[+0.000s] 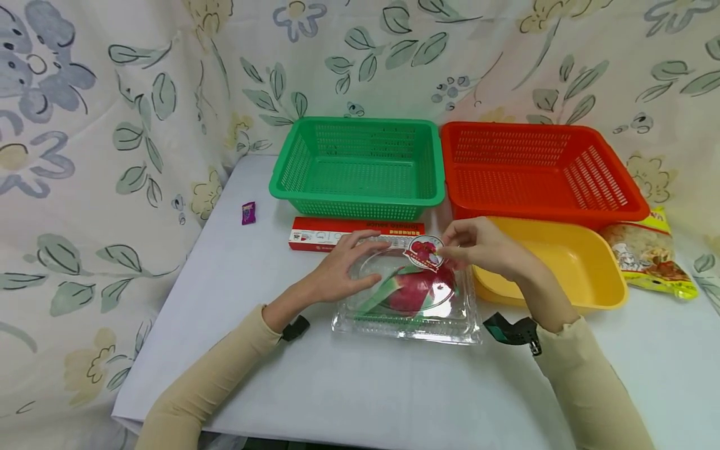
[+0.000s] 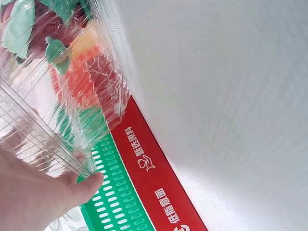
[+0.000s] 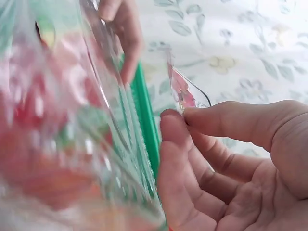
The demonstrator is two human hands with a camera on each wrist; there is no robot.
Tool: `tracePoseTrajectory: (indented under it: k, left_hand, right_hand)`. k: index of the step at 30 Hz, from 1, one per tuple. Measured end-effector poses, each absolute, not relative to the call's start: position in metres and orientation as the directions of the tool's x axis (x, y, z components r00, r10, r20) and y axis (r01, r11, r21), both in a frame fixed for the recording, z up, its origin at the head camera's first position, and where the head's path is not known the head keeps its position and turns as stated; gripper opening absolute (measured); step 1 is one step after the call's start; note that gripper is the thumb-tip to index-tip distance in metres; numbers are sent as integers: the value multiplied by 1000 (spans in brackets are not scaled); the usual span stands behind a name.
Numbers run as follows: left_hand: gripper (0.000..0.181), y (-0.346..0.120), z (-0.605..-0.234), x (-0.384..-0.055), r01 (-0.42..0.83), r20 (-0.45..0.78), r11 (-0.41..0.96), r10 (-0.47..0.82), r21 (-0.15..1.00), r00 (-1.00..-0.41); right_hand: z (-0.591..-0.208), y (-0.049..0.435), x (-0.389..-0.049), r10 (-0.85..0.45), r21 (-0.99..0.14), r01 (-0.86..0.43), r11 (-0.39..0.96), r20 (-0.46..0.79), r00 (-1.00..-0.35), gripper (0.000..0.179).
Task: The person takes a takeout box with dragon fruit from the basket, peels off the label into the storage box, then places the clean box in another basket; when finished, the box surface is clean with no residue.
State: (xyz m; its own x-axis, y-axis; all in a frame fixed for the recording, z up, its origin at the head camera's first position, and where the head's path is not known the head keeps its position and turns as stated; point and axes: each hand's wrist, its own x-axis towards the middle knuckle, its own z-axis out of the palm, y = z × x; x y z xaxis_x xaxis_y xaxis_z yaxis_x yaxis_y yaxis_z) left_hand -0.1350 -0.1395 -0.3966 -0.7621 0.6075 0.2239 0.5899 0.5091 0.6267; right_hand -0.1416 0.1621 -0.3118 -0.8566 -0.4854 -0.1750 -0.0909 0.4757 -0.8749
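Note:
A clear plastic clamshell box lies in front of the baskets, with a red, green-leaved dragon fruit inside. My left hand holds the box at its far left, thumb over the lid and fingers reaching past the edge; the left wrist view has a fingertip at the plastic rim. Between thumb and forefinger, my right hand pinches a round fruit-picture sticker by its edge, over the lid's far right. From the right wrist, that sticker appears nearly edge-on.
Behind the box lies a long red carton. A green basket and a red basket stand at the back. The yellow basin is on the right, beside a yellow food packet. A small purple packet lies left.

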Motion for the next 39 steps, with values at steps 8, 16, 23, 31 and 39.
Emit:
tracePoseTrajectory:
  k: [8,16,23,31,39]
  left_hand:
    - [56,-138,-397,-134,581,210,515,607,630,-766]
    - [56,-138,-400,-133,585,219,512,605,629,-765]
    - [55,-137,-401,-135,604,235,508,613,614,-754]
    - [55,-138,-398,-133,593,223,518,607,617,-763]
    - [56,-138,-395,-133,593,227,517,604,617,-764]
  right_hand:
    - [-322,205,-142,-405,-912,-110,396,-66,-912,18]
    - [-330,253,-150,-296,-923,-124,364,12,-955,13]
    - [-330,287,-151,-168,-894,-76,442,1,-986,14]
    - [-333,308,-150,-71,-843,22,537,-71,-995,23]
    - [-337,315,-152,-79,-822,71,565,-139,-987,30]
